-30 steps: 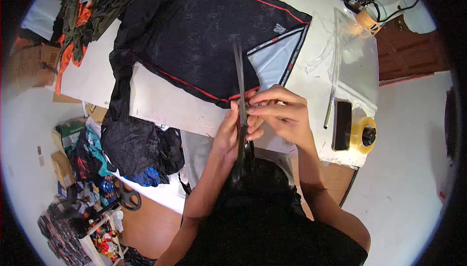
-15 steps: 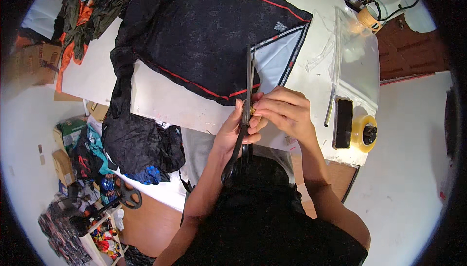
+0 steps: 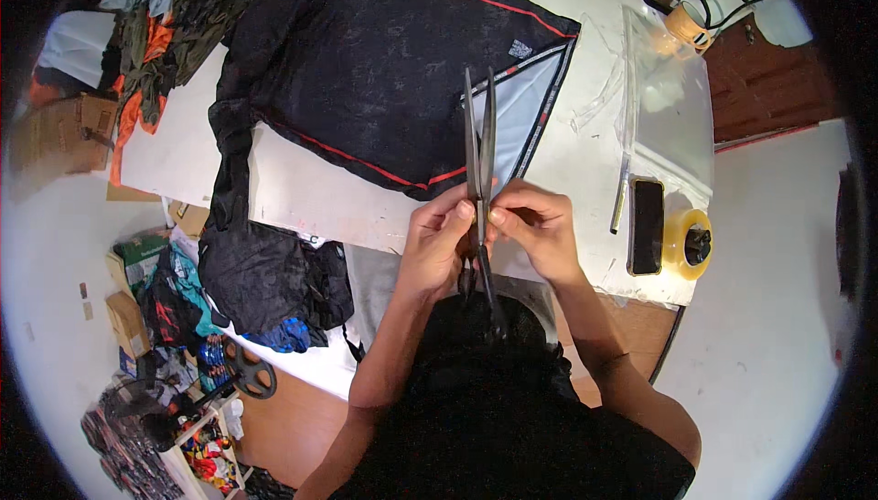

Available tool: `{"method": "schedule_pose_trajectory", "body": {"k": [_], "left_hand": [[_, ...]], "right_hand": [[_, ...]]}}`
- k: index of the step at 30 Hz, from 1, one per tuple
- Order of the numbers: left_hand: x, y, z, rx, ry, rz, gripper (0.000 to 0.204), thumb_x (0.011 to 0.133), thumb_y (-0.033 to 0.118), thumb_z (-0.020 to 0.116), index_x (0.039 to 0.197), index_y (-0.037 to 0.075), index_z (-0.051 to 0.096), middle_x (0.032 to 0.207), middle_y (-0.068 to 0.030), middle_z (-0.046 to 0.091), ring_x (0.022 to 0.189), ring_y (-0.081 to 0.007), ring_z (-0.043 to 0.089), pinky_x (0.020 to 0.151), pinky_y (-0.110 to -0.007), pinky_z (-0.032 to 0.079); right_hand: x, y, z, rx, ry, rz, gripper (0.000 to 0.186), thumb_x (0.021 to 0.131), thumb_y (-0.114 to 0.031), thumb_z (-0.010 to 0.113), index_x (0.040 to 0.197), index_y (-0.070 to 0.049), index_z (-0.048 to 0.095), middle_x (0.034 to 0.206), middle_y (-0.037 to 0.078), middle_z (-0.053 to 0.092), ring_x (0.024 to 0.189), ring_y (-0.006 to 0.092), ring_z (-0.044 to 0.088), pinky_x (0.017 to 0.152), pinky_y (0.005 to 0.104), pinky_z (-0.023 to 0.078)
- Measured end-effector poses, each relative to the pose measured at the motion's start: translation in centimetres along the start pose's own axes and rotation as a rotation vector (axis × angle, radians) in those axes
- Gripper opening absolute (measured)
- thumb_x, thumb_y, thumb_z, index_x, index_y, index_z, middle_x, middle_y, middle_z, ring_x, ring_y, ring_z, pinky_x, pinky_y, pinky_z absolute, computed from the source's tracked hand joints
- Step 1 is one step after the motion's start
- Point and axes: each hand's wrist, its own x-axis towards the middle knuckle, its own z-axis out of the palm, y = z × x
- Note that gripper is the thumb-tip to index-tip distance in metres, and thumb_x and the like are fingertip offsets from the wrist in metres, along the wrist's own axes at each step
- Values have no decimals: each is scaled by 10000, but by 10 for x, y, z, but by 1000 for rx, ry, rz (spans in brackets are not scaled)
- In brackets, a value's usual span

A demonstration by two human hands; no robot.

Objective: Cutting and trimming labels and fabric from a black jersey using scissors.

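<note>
A large pair of scissors (image 3: 487, 125) is held upright in front of me, its two blades slightly apart and pointing away over the table. My left hand (image 3: 432, 244) is closed around the scissors near the pivot, with the thumb on the metal. From the other side, my right hand (image 3: 546, 230) pinches at the pivot with thumb and fingertips. The handles hang down toward my lap. Beyond the blades lies a black garment (image 3: 357, 79) with red piping. Its near right corner is folded back, showing a pale lining (image 3: 526, 102).
On the white table (image 3: 585, 225) to the right lie a phone (image 3: 647, 227), a roll of clear tape (image 3: 677, 253) and clear plastic sheets (image 3: 672, 97). A mug (image 3: 686, 26) stands at the far right. Piled clothes (image 3: 178, 52) sit far left; more dark fabric (image 3: 251, 276) hangs at the near left.
The scissors have turned so both blades show, spread slightly apart. My right hand has shifted slightly left and lower, its fingers now against the pivot's side.
</note>
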Motion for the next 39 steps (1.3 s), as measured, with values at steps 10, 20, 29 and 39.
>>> {"method": "schedule_pose_trajectory", "body": {"k": [10,20,29,39], "left_hand": [[28,11,15,115,103,340,361,975,225,450,1220,-34,503,745,-63,567,635,-110,521,580,-246,448],[42,-3,21,426,21,200,399,988,274,406,1224,-34,501,835,-81,624,751,-122,548,722,-282,472],[77,-22,-73,2084,124,485,645,789,451,633,1312,106,478,1426,-195,327,1334,-366,267,1052,-544,206],[-3,133,-187,2183,269,502,431,649,198,774,1047,74,668,1401,-182,382,1313,-374,318,1068,-455,262]], "right_hand": [[-41,6,16,692,-145,238,457,795,-158,631,1172,63,496,1019,162,613,945,233,607,855,358,481],[-45,19,-1,475,-121,211,208,787,-76,709,854,-38,516,774,-5,514,683,45,481,573,195,366],[-46,10,-27,359,121,354,251,789,-84,708,657,-68,494,457,-24,443,354,45,394,341,199,263],[-56,32,-62,345,147,283,368,813,-349,655,722,-27,502,477,-3,460,390,63,428,374,200,316]]}}
